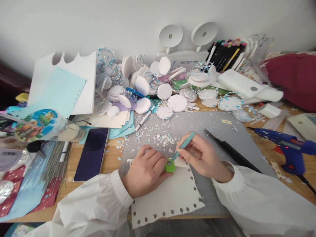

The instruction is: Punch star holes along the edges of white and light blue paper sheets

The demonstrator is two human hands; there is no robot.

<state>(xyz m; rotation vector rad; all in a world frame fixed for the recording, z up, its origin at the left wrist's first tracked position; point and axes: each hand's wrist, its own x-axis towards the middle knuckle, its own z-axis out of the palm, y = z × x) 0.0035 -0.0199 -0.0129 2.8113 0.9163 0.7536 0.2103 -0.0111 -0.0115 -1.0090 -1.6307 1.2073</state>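
My left hand (148,171) is closed around a small green craft punch (170,165) at the upper part of a cream paper sheet (170,194). Flower-shaped holes run along the paper's bottom and right edges. In my right hand (201,156) are teal tweezers (184,145), pinched between thumb and fingers. Their tip points down at the metal part of the punch, touching it or very near. Beyond my hands, tiny white and blue paper flowers (164,139) lie scattered on the grey cutting mat (197,128).
At right lie a black pen-like tool (232,151) and a blue glue gun (291,148). A phone (92,154) and a lidded cup (49,126) are at left. White round pieces (177,102) pile along the back, before a lamp (182,56) and markers (225,54).
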